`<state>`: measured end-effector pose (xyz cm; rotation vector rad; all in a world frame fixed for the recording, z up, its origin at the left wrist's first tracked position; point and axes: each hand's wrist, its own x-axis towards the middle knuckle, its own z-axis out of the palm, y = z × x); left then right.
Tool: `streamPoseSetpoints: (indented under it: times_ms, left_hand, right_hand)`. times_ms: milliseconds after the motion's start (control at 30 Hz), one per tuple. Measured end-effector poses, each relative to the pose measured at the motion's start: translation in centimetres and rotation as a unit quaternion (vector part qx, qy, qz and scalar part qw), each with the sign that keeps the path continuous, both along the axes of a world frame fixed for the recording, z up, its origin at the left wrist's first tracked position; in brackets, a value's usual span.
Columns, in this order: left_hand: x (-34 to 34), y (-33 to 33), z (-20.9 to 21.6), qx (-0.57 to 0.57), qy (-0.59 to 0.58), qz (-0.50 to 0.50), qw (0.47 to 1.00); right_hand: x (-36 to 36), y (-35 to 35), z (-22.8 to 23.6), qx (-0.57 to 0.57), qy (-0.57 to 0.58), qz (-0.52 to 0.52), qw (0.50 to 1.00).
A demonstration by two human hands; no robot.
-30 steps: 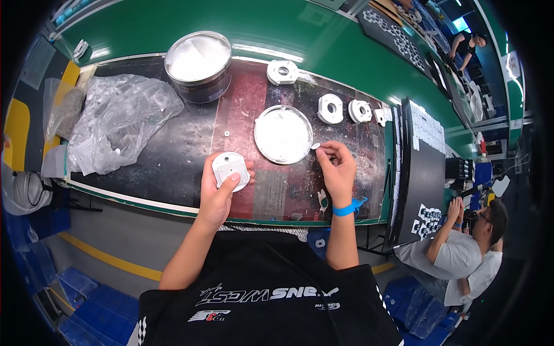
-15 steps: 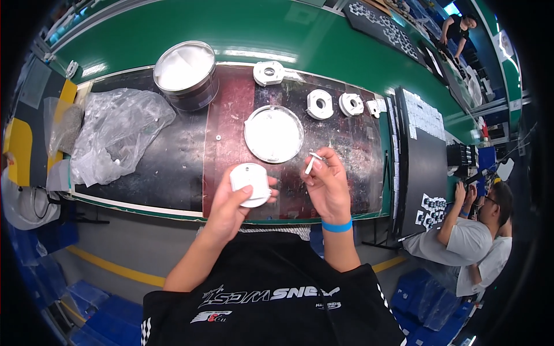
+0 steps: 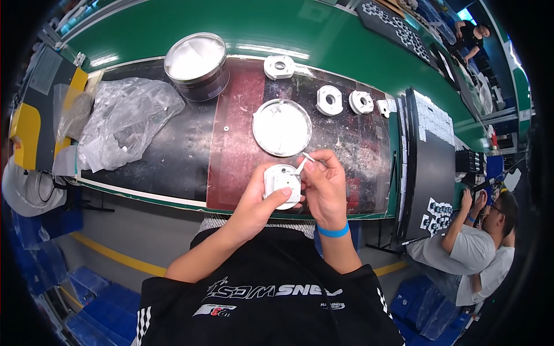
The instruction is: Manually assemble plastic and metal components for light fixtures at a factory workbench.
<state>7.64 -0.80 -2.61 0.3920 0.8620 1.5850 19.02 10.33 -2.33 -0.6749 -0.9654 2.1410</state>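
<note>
Left hand [image 3: 257, 202] cups the white part [image 3: 282, 184] at frame centre, steadying it — right fingers [image 3: 314, 173] pinch a stick [image 3: 301, 165] onto it.

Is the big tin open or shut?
Open. The tin has no lid on, and you can see white stuff filling it.

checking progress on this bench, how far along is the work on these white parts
In hand: the left hand holds a white round part while the right hand touches a thin white stick to it. Still on the mat: three similar white parts, untouched. Whether any is finished cannot be told.
</note>
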Motion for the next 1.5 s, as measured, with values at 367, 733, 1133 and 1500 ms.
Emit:
streamPoseSetpoints:
  times_ms: [367,733,1133,1500]
  left_hand:
    - [0.4,-0.1,-0.2,0.002,0.028,-0.012,1.0]
    - [0.5,0.0,-0.2,0.006,0.029,-0.007,1.0]
    - [0.3,-0.3,-0.1,-0.011,-0.008,-0.022,1.0]
    - [0.4,-0.5,0.1,-0.003,-0.021,-0.04,0.999]
  right_hand:
    - [-0.1,-0.4,0.0,-0.009,-0.029,-0.012,0.999]
    - [0.1,-0.3,-0.3,-0.032,-0.017,-0.004,0.999]
    - [0.4,-0.9,-1.1,0.242,-0.098,-0.067,0.963]
    - [1.3,0.4,0.3,0.435,-0.088,-0.014,0.896]
